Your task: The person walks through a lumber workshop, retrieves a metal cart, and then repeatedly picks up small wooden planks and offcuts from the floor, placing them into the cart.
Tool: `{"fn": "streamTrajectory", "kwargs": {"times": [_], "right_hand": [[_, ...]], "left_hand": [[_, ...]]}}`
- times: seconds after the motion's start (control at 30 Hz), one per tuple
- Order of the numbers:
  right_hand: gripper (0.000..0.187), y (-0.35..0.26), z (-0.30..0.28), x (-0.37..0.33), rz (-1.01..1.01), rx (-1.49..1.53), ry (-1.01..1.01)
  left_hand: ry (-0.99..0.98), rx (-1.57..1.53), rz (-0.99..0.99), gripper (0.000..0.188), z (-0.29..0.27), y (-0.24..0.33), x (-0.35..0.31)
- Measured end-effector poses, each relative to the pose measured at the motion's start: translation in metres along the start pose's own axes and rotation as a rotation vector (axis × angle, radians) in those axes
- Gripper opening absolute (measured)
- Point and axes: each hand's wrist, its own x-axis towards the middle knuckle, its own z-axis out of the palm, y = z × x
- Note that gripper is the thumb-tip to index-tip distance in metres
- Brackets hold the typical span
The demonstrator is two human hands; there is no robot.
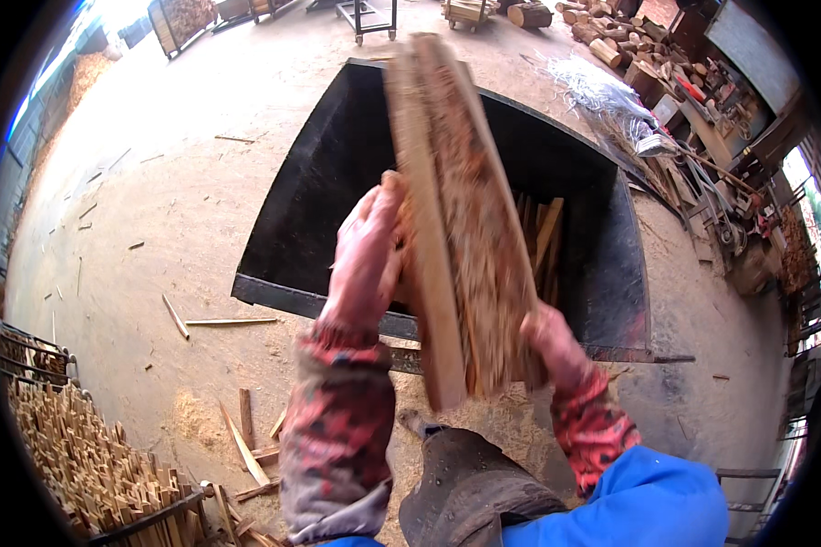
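Between my two hands is a bundle of long rough wooden slats [470,210], tilted and blurred by motion. My left hand [367,246] presses against its left side, fingers wrapped on the wood. Lower down, my right hand [556,345] grips the right edge near the close end. Beneath the bundle stands a large black metal bin [328,146] with sloping walls. A few wooden slats [547,232] lie inside it, partly hidden by the bundle.
At lower left, a rack holds many upright sticks [100,456]. Loose wood offcuts [246,447] and sawdust lie on the concrete floor. Logs [625,41] are piled at the far right, near white plastic strapping [597,87]. A wheeled metal cart [365,18] stands at the back.
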Motion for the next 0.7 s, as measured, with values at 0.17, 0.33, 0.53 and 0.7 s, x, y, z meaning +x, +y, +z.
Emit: {"fn": "streamTrajectory", "kwargs": {"times": [0.17,0.33,0.53,0.7], "right_hand": [[0.072,0.048,-0.080,0.022,-0.220,-0.409,0.475],[0.045,0.072,-0.045,0.000,-0.127,-0.585,0.520],[0.038,0.066,0.049,0.021,-0.279,-0.718,0.316],[0.035,0.081,0.171,0.036,-0.362,-0.784,0.072]], "left_hand": [[0.293,0.171,0.012,0.052,-0.022,-0.037,-0.022],[0.516,0.107,-0.073,0.039,-0.124,-0.073,-0.181],[1.042,-0.062,-0.305,0.039,-0.182,-0.159,-0.411],[1.404,-0.325,-0.318,0.026,-0.184,-0.232,-0.587]]}}
